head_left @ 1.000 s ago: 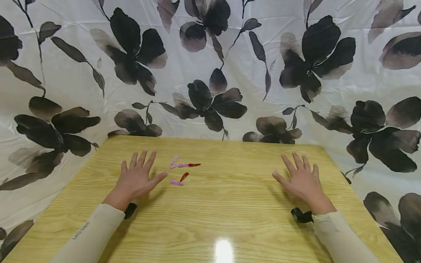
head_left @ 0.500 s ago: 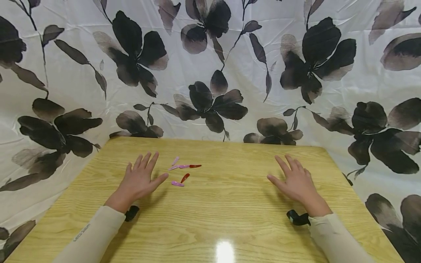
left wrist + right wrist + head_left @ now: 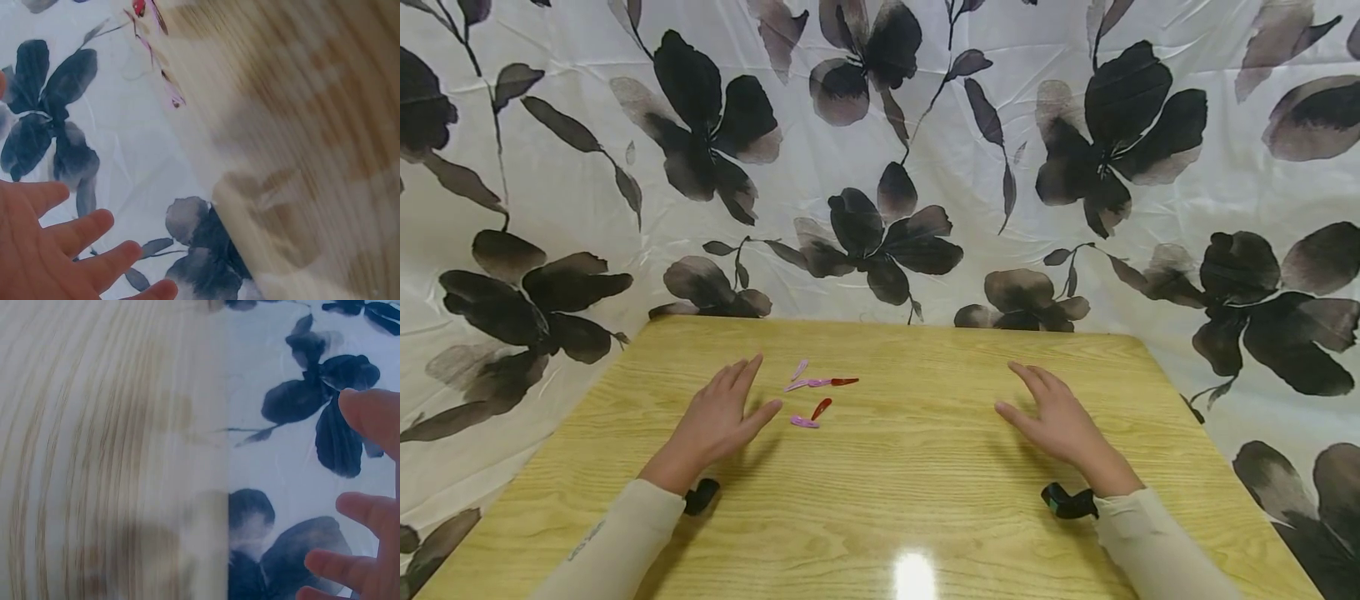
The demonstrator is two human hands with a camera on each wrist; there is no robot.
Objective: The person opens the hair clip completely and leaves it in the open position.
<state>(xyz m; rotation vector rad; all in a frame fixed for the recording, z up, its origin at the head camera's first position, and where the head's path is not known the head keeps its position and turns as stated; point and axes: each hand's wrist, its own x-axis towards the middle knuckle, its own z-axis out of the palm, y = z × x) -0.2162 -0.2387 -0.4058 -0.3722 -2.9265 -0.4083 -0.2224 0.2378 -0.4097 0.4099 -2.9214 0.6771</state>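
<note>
Several snap hair clips lie loosely grouped on the wooden table, left of its middle in the head view. Among them are a red clip [image 3: 845, 381] at the end of a short row, a second red clip [image 3: 822, 408], a pink clip [image 3: 805, 422] in front and another pink clip [image 3: 800, 369] at the back. My left hand [image 3: 711, 425] is held over the table just left of the clips, fingers extended, thumb pointing toward them. On the far side, my right hand [image 3: 1063, 427] hovers with fingers extended, well away from the clips. Both hands hold nothing.
The wooden table [image 3: 895, 467] reaches back to a white cloth [image 3: 985, 183] with dark flowers, which hangs behind and along both sides. A black wrist camera [image 3: 702, 497] sits under the left wrist and another wrist camera [image 3: 1069, 502] under the right.
My right hand has moved inward to the left, and its spread fingers have come closer together. The left hand's fingers have also drawn together, nearly in place. The clips have not moved.
</note>
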